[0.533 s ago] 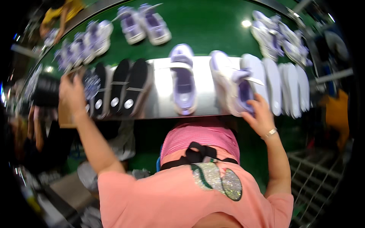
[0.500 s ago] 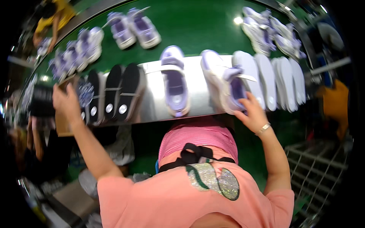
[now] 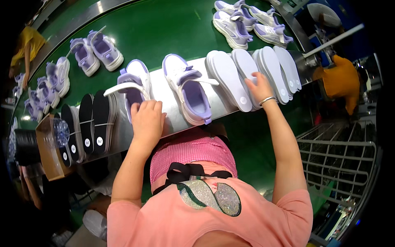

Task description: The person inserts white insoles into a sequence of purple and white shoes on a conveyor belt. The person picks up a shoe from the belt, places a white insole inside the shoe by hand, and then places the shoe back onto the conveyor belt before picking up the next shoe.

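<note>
Two white and lilac sneakers lie in front of me on the metal ledge, toes pointing away. At the left sneaker (image 3: 140,72), my left hand (image 3: 147,122) is closed at the heel opening, hiding the heel; its white strap sticks out leftward. The right sneaker (image 3: 193,96) stands untouched, its lilac inside showing. My right hand (image 3: 261,88) is at a stack of white insoles (image 3: 243,61), fingers bent and thumb apart, with no insole lifted. Another white insole stack (image 3: 226,78) lies just left of that hand.
Black insole bundles (image 3: 101,119) and a cardboard box (image 3: 46,154) with clear plastic inside sit at the left. More sneakers (image 3: 101,49) stand on the green belt (image 3: 164,24). A wire cart (image 3: 337,144) is at right. Another person in yellow (image 3: 31,43) is at far left.
My left hand has moved from the cardboard box to the left sneaker. My right hand has left the right sneaker for the white insoles. The view has turned.
</note>
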Demonstrator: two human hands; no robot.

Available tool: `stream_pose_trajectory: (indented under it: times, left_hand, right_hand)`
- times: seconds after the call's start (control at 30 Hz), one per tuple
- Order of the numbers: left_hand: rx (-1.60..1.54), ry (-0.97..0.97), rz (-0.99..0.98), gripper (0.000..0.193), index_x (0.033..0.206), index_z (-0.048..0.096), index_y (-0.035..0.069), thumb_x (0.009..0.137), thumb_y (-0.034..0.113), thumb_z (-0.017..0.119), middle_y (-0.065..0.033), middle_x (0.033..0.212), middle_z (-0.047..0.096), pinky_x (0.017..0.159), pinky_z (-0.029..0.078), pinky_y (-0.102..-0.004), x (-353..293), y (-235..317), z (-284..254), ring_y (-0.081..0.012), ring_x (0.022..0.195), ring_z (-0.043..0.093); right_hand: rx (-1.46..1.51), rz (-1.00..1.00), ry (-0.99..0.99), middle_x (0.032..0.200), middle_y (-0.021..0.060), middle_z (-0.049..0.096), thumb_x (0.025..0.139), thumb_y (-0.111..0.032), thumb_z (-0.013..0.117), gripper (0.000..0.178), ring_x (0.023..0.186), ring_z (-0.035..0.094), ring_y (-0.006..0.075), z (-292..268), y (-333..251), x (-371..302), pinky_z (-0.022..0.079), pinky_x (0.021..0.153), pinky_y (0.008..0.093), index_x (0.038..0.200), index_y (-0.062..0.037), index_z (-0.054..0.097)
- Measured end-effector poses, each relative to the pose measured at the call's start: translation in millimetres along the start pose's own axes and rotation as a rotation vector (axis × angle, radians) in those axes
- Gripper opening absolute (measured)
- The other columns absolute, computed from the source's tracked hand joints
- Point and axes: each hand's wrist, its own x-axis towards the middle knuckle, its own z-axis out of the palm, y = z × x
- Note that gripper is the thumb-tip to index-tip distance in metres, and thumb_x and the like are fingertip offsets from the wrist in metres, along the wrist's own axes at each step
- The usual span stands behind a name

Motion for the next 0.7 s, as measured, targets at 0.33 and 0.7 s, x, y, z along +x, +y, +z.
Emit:
stream_pose_trajectory:
  times: [0.33,0.7]
  left_hand:
    - [-0.448,0.346,-0.079,0.061,0.122,0.039,0.005,0.068,0.016,0.066,-0.0182,0.107,0.051,0.08,0.042,-0.0392,73.7,35.4,35.7,-0.0321,0.096,0.051]
    - [-0.612,0.106,-0.433,0.033,0.104,0.051,0.003,0.077,0.022,0.051,-0.0206,0.073,0.061,0.067,0.047,-0.0455,99.6,47.6,38.0,-0.0387,0.07,0.059]
  right_hand:
    - [-0.112,0.251,-0.092,0.092,0.0159,0.059,0.068,-0.037,0.067,0.046,0.084,0.057,0.0321,-3.7,4.2,18.7,0.045,0.072,0.038,0.094,-0.0029,0.051]
    - [0.789,-0.125,-0.839,0.063,0.0035,0.05,0.08,-0.021,0.053,0.021,0.05,0.048,0.0124,-97.1,-69.2,-55.6,0.041,0.05,0.0233,0.078,-0.0011,0.057]
